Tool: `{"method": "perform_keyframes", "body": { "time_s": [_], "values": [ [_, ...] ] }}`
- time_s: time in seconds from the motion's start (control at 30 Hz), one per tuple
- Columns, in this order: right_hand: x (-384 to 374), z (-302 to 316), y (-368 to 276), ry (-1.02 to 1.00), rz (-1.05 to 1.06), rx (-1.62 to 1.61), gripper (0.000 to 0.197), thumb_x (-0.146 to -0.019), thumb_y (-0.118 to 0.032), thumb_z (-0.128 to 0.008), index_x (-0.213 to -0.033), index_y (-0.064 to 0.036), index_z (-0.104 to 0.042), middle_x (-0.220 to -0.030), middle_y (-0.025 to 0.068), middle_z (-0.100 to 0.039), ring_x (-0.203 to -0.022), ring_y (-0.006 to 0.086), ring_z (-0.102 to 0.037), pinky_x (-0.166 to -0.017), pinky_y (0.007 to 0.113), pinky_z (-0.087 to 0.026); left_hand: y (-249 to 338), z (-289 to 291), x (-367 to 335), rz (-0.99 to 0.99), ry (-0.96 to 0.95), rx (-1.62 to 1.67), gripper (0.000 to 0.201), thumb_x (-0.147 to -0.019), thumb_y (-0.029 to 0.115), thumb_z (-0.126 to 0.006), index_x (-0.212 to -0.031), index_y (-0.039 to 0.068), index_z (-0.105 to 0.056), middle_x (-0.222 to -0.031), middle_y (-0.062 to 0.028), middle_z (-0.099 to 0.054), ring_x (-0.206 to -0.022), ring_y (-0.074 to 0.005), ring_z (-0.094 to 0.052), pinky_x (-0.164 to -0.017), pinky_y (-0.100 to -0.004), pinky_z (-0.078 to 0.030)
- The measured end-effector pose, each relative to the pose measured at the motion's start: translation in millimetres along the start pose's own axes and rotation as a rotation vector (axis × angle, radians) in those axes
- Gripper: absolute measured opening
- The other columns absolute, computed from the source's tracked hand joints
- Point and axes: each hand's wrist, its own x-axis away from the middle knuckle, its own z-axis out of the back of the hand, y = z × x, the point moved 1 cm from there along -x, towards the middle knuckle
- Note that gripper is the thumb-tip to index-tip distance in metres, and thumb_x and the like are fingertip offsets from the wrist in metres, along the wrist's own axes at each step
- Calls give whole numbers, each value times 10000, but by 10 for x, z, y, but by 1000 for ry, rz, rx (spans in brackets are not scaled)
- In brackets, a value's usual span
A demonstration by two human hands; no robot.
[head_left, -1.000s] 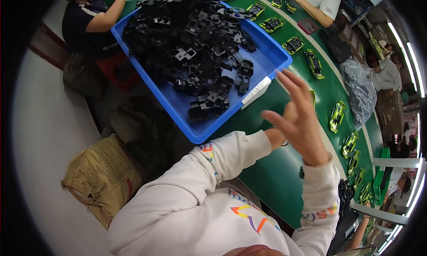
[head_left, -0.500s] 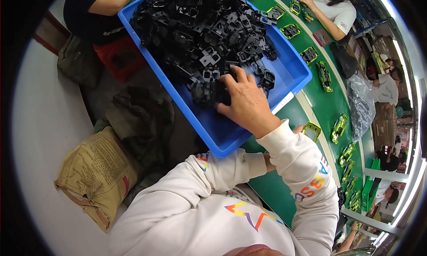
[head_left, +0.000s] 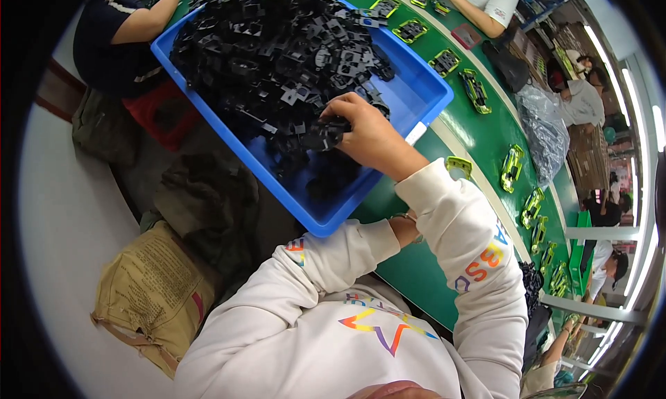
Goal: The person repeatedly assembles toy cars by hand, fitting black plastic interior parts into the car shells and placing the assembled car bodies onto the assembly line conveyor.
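Observation:
My right hand is over the near part of a blue plastic bin, fingers closed around a dark black plastic part. A large heap of black and grey molded plastic parts fills most of the bin. Below it, my left arm crosses under the right one. Only the left wrist, with a bracelet, shows; my right sleeve covers the fingers. Just past that sleeve a yellow-green toy-car shell sticks out, and whether the left hand grips it is hidden.
Several yellow-green and black toy-car bodies lie along the green table to the right. A clear plastic bag sits beyond them. Co-workers sit at the far left and far right. A tan sack and red stool stand left.
My right hand has drawn a black part up from the heap, its fingers now closed tighter. The view has shifted, so the bin appears further left and up. Left fingertips beside the shell are now hidden.

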Motion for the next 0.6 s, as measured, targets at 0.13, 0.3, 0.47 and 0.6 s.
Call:
{"method": "perform_keyframes", "body": {
  "time_s": [0.13, 0.3, 0.47, 0.6],
  "values": [
    [220, 395, 48, 31, 73, -220, 225, -852, -56, -765, -1061, -83, -683, -1214, 92, -630, -1104, 213, -605, -973, 333, -464, 112, 73, -211, 75, 5, -99, 340, -1026, 113, -502, -1341, -14, -496, -1207, -128, -634, -1063, -224, -629, -907, -323, -506],
    [1112, 1105, 18, 217, 56, -446, 186, -920, -156, -732, -1023, -20, -660, -1294, 110, -613, -1150, 185, -587, -997, 319, -443, 370, -395, -95, 69, 150, -534, 334, -1018, 209, -568, -1308, 56, -505, -1200, -74, -601, -1066, -148, -622, -874, -339, -546],
    [2309, 1313, 273, 361, -206, -413, 185, -872, -89, -757, -1028, -37, -673, -1274, 82, -622, -1089, 158, -609, -943, 297, -483, 434, -347, -311, -39, 139, -663, 307, -889, 3, -550, -1195, 27, -552, -999, -71, -644, -855, -146, -641, -714, -277, -542],
    [2897, 1077, 665, 459, -377, -209, 300, -816, -41, -758, -1101, -50, -665, -1348, 137, -563, -1187, 266, -590, -987, 353, -492, 307, -313, -566, -101, 104, -734, 291, -886, 12, -576, -1176, 20, -571, -980, -72, -655, -793, -137, -630, -690, -277, -526]
  ]
}}
